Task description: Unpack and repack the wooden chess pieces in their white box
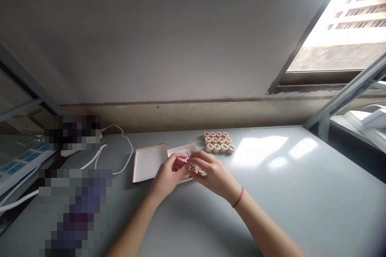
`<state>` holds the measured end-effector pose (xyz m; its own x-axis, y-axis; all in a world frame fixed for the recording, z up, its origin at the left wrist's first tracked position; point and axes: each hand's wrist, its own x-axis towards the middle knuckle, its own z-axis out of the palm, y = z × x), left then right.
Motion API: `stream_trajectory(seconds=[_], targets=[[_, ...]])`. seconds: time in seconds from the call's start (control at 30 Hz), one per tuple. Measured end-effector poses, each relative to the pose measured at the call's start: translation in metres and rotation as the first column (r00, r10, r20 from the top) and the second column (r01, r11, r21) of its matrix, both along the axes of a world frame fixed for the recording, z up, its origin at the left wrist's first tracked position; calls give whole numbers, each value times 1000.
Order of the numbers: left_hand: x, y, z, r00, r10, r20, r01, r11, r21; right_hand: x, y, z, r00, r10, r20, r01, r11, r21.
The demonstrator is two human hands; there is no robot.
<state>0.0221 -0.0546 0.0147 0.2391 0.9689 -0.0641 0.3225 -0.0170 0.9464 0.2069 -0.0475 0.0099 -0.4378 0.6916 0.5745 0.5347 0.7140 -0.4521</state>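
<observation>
Over a shallow white box [181, 148] my two hands meet, fingers curled together. Between their fingertips is a round wooden piece [192, 166] with a dark character. My left hand [169, 172] touches it from the left, and my right hand [212, 172], with a red band at the wrist, holds it from the right. More round pieces lie in the box, partly hidden by my fingers. Behind and to the right, several pieces with red and dark characters [216, 140] stand in rows on the grey table. The box's open white lid [150, 162] lies at the left.
White cables [131, 148] curve over the left of the grey table [280, 209]. A power strip [24, 164] is at the far left. Pixelated areas hide some items there. A wall runs along the back, metal bars stand at both sides, and a window is at upper right.
</observation>
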Motion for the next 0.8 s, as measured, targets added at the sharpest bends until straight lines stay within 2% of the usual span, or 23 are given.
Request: stream_trajectory(seconds=[0.07, 0.13, 0.2, 0.27, 0.4, 0.57, 0.7, 0.8], targets=[[-3, -2, 3, 975, -51, -215, 66, 996, 63, 16, 8, -1, 992, -120, -42, 118, 992, -45], [-6, -5, 4, 888, -111, -447, 172, 980, 99, 34, 16, -2, 961, -274, -24, 268, 954, -135], [-8, -6, 1, 784, -137, -606, 248, 963, 103, 47, 22, -4, 920, -384, 84, 393, 889, -235], [-9, -6, -4, 715, -125, -687, 280, 953, 119, 54, 24, -4, 887, -412, 209, 459, 834, -305], [-11, -2, -11, 666, -72, -742, 301, 937, 180, 46, 22, -7, 855, -373, 361, 495, 794, -353], [-14, 1, -11, 668, -55, -742, 320, 922, 220, 37, 22, -12, 808, -404, 430, 550, 778, -302], [-16, 2, -10, 681, -61, -730, 334, 913, 235, 39, 22, -11, 792, -416, 447, 568, 771, -288], [-12, 1, -9, 694, -29, -719, 324, 905, 275, 38, 18, -4, 800, -463, 381, 572, 779, -255]])
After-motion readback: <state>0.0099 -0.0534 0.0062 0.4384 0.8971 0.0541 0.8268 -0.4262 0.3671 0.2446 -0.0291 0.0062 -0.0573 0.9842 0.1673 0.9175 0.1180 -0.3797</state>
